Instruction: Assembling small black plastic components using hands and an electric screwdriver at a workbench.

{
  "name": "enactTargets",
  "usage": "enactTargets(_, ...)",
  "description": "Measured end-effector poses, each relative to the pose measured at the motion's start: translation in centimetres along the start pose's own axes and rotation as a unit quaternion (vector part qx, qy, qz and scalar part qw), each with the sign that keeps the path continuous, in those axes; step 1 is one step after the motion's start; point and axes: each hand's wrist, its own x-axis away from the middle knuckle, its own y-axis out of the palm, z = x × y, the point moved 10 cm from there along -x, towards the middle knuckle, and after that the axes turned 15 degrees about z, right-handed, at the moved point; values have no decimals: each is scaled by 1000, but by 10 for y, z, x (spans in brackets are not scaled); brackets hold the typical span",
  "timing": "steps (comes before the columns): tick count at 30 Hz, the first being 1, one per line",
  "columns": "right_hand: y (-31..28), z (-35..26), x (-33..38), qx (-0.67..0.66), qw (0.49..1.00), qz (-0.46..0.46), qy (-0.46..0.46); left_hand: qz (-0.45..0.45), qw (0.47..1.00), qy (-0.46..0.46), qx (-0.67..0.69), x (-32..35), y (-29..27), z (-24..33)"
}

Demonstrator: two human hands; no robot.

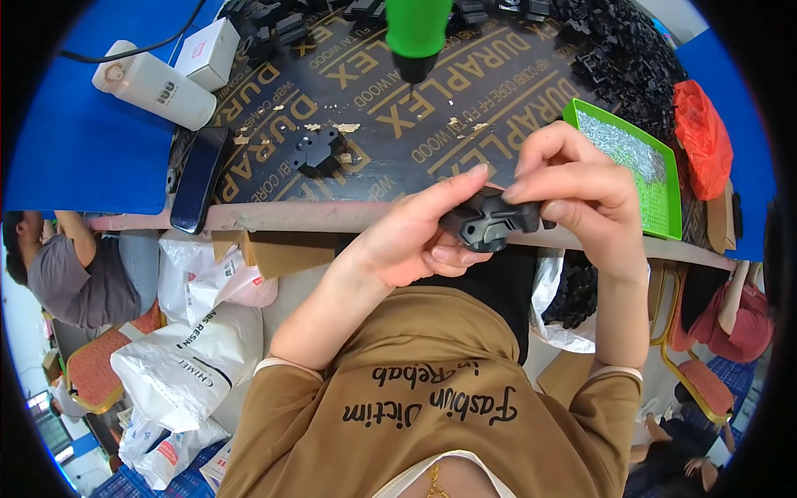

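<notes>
At centre frame, just below the near edge of the dark printed plywood counter (398,124), a worker's left hand (415,241) cradles a small dark grey moulded plastic part (490,220) from beneath, its grip closed on it. The right hand (573,191) pinches the part's right end from above. The part's long axis runs left to right between both hands, while a matching black plastic piece (316,152) lies well apart, upper left, and a green tray of small metal screws (656,207) sits right.

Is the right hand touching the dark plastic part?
Touching. The head view shows the right hand with fingertips pressed on top of the dark plastic part, which the left hand cradles underneath.
</notes>
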Motion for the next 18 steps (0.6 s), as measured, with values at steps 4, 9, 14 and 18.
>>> enactTargets(4,15,-12,-1,112,993,-42,-11,18,999,2,-42,-1,-4,-1)
enactTargets(9,22,-18,5,193,980,-43,-31,79,996,-1,-50,1,-9,1)
enactTargets(14,19,-8,7,220,975,-13,-17,99,979,54,-168,3,-9,5)
enactTargets(18,16,22,20,98,991,-14,87,114,951,162,-238,7,-2,17)
